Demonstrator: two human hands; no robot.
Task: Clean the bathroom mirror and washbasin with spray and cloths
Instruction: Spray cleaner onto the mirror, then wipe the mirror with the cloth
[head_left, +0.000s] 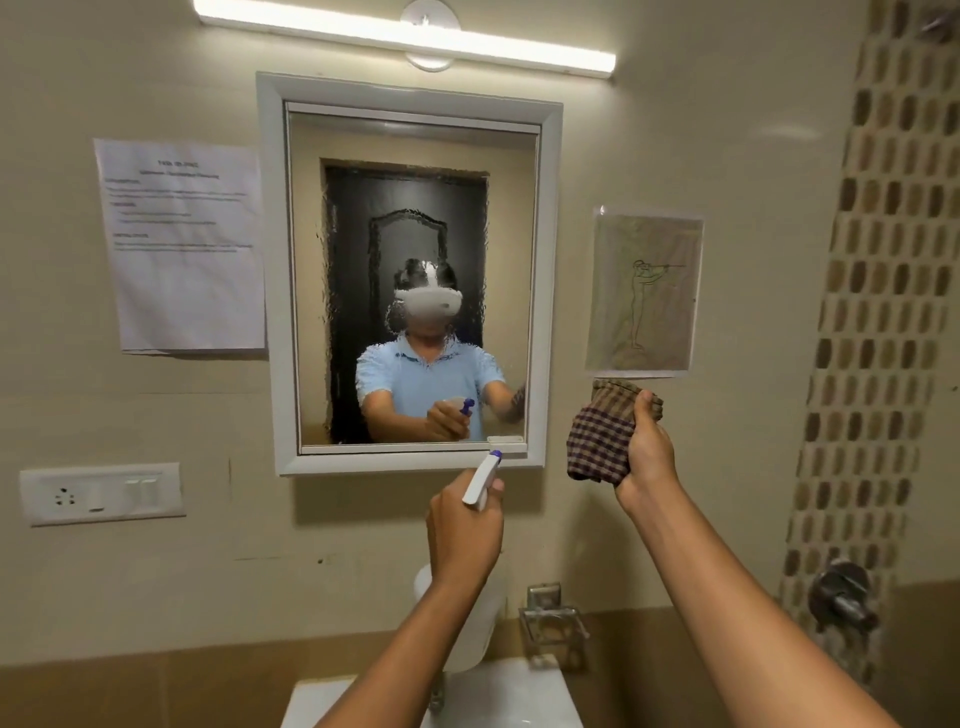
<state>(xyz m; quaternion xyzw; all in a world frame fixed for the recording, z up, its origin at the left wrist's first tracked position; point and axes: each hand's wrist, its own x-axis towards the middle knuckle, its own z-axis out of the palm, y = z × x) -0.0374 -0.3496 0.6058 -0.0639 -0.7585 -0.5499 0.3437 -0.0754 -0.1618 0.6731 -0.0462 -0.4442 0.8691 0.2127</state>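
Note:
The white-framed mirror (550, 260) hangs on the beige wall straight ahead. My left hand (462, 535) grips a white spray bottle (482, 480) with a blue nozzle, held just below the mirror's lower edge and aimed at the glass. The bottle's translucent body shows below my wrist. My right hand (647, 452) holds a folded brown checked cloth (602, 434) raised to the right of the mirror, apart from the glass. The white washbasin (524, 696) shows at the bottom, partly hidden by my forearms.
A printed sheet (182, 244) is taped left of the mirror, a drawing (644, 293) to its right. A switch and socket plate (101, 493) sits low left. A metal soap holder (553, 623) and a wall tap (841, 597) are above the basin. A tube light (405, 36) runs overhead.

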